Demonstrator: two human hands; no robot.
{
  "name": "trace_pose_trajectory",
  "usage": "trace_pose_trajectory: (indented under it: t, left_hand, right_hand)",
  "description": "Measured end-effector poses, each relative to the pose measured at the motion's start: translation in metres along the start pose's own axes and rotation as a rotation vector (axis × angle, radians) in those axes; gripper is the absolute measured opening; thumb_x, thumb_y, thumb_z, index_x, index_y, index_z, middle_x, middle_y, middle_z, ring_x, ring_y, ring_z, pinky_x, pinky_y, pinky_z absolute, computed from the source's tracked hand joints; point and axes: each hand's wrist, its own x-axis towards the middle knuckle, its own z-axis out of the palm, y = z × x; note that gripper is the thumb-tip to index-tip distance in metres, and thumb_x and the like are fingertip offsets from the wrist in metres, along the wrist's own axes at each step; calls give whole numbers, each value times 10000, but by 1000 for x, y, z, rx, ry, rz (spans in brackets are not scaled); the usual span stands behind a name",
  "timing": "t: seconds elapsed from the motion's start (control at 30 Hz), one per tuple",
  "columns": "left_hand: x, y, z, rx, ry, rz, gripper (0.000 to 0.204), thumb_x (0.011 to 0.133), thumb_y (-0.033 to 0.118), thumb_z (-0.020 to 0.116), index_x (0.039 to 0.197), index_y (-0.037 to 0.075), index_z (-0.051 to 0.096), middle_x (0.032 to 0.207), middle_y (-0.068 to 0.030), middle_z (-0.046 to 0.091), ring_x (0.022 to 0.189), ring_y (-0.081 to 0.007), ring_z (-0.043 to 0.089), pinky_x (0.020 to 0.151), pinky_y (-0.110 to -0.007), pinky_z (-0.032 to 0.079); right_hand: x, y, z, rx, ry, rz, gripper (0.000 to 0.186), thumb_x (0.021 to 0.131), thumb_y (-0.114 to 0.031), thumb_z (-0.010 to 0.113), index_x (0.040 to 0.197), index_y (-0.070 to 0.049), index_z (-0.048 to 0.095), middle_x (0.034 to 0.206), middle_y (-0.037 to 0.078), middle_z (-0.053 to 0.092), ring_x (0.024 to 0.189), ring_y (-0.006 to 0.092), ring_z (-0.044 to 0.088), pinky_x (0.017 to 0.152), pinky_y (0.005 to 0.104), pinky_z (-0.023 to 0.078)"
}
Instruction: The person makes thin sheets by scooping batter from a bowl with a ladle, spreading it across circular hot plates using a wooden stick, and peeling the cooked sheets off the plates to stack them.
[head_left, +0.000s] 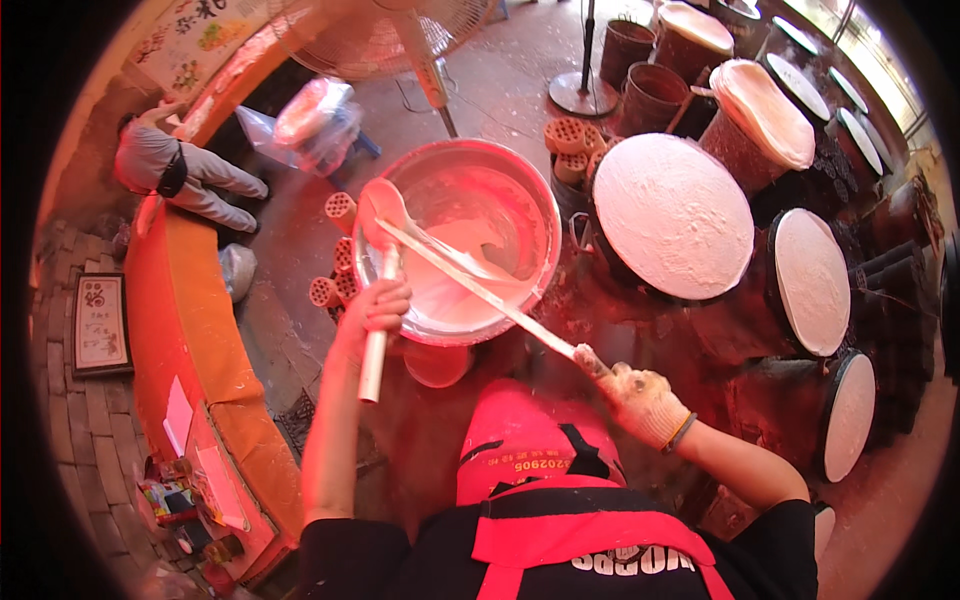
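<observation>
In front of me stands a wide metal basin (552, 215) with pale, thick batter (455, 290) in it. My bare left hand (383, 305) is wrapped around the light handle of a ladle (385, 207). The ladle's bowl is raised over the basin's left side. In its cotton work glove, my right hand (640, 402) grips one end of a long pale stick (490, 300). The stick slants across the basin, and its far end reaches the ladle's bowl. Whether they touch, I cannot tell. Dark smudges mark the glove's fingers.
Several round griddles (675, 215) with white, floury-looking tops stand on dark drums at the right. Holed coal briquettes (341, 208) flank the basin. A large fan (415, 50) stands beyond it. Left runs an orange counter (195, 300), with a person (175, 165) leaning at its far end.
</observation>
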Motion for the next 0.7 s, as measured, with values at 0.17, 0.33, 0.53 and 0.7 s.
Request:
trace_pose_trajectory:
  t: [0.17,0.33,0.53,0.7]
  left_hand:
    - [-60,36,109,953,139,341,105,935,104,452,857,80,387,592,43,359,383,4,293,281,-142,215]
    - [-37,87,121,1032,210,299,101,899,43,470,836,74,398,586,39,371,397,-9,327,313,-138,261]
    - [51,123,87,409,240,-391,101,912,37,433,827,60,384,597,23,394,428,-26,367,329,-139,306]
    - [65,38,126,690,229,-575,139,903,34,438,782,68,381,600,33,369,431,-25,351,323,-139,290]
  right_hand:
    - [13,6,-28,-131,394,21,753,763,-47,534,1443,-202,249,758,102,525,541,256,560,453,376,458]
    - [47,-18,-28,-170,560,178,737,793,-92,527,1439,-291,234,832,118,510,602,259,584,481,393,486]
    - [16,-34,36,-164,481,341,750,765,-52,507,1434,-266,244,863,108,518,645,264,591,520,377,509]
    - [-131,-69,98,16,584,538,811,720,-23,556,1441,-154,207,889,134,548,679,304,592,542,404,501]
